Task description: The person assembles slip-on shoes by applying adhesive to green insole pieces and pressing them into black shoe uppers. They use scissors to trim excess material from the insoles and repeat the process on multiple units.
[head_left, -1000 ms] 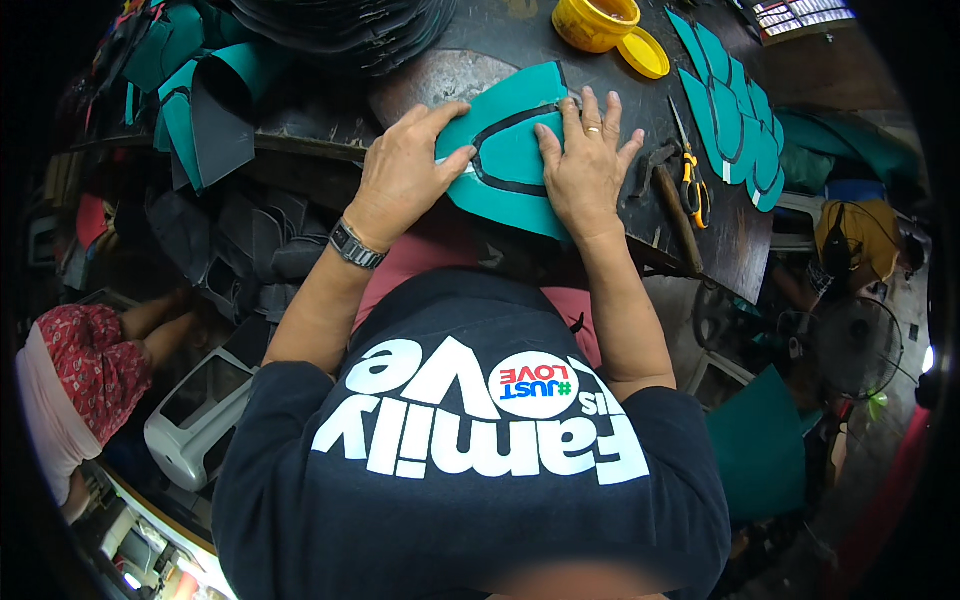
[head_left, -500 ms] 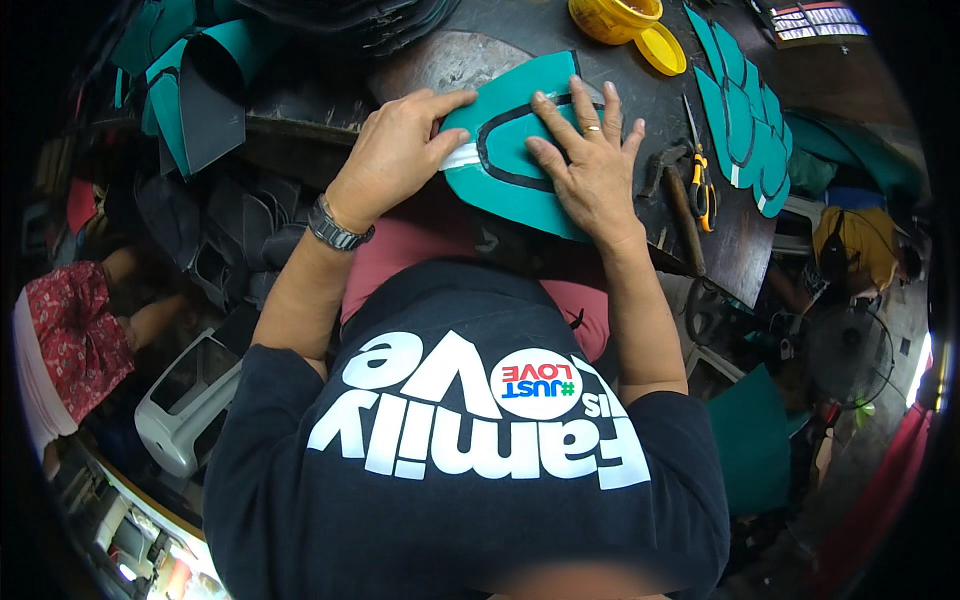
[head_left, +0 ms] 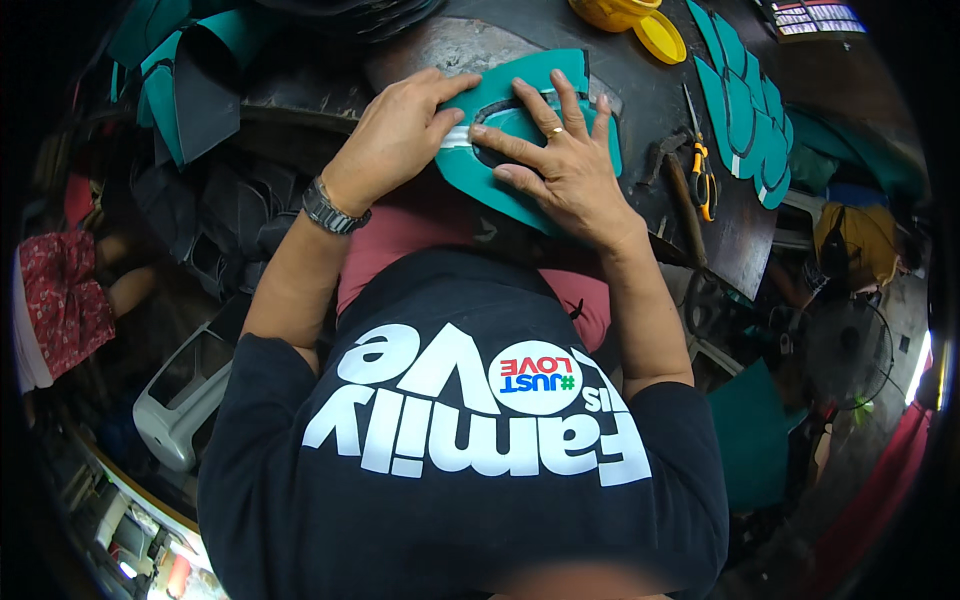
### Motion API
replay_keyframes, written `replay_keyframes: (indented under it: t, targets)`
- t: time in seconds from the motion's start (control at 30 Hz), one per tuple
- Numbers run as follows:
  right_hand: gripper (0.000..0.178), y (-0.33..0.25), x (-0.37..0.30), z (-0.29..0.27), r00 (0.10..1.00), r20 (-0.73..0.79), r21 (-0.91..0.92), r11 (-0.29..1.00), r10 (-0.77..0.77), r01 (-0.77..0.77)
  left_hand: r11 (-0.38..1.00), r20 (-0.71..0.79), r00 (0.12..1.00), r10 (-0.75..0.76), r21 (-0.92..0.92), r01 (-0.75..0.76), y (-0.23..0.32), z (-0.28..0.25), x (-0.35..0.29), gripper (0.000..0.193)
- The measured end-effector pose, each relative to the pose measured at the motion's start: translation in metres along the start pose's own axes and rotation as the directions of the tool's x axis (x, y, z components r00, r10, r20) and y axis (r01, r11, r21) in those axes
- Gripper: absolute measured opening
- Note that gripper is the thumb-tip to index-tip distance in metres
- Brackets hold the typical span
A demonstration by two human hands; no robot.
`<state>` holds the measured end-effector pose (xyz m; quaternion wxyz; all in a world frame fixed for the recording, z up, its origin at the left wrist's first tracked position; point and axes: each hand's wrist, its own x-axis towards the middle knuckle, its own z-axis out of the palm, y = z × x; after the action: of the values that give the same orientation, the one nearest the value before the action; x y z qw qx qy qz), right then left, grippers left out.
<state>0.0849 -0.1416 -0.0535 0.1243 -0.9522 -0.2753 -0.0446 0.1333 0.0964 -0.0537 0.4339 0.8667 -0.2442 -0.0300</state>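
Observation:
A teal sheet piece (head_left: pixel 530 75) with a rounded outline and a black curved band lies on the table's near edge. A short white strip (head_left: pixel 455 137) sits at its left side, by the end of the band. My left hand (head_left: pixel 395 130) grips that left edge, index finger on top and thumb beside the strip, the other fingers curled. Spread out over the piece, my right hand (head_left: pixel 570 170) presses down with its fingers apart. Its index fingertip touches down near the strip's inner end. The right palm hides much of the band.
Right of the piece lie a hammer (head_left: pixel 682 200) and orange-handled scissors (head_left: pixel 703 185). Overlapping teal pieces (head_left: pixel 740 110) cover the table's right part. A yellow tub (head_left: pixel 615 12) and its lid (head_left: pixel 660 38) stand behind. More teal sheets (head_left: pixel 165 100) hang at the left. People sit on both sides.
My right hand has slid left across the piece, bringing its index finger to the white strip. The piece has turned and shifted slightly. My left hand keeps its hold on the edge.

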Motion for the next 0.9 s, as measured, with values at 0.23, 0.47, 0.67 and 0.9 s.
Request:
replay_keyframes:
  t: [0.23, 0.47, 0.67, 0.9]
  targets:
    - [0.036, 0.070, 0.035, -0.054, 0.922, -0.354, 0.656, 0.744, 0.153, 0.128, 0.976, 0.094, 0.972, 0.214, -0.056, -0.209, -0.012, 0.006, 0.071, 0.042]
    - [0.067, 0.199, 0.122, -0.066, 0.916, -0.259, -0.203, 0.910, 0.307, -0.362, 0.992, -0.174, 0.977, -0.125, -0.028, 0.122, 0.001, 0.005, 0.058, 0.060]
    - [0.108, 0.215, 0.171, -0.058, 0.790, 0.019, -0.282, 0.761, 0.613, -0.584, 0.994, -0.092, 0.990, -0.103, -0.037, 0.100, 0.022, 0.010, -0.002, 0.073]
    - [0.094, 0.172, 0.132, -0.092, 0.734, -0.220, -0.291, 0.676, 0.642, -0.678, 0.996, -0.138, 0.989, 0.047, -0.062, -0.056, -0.007, 0.018, 0.049, 0.066]
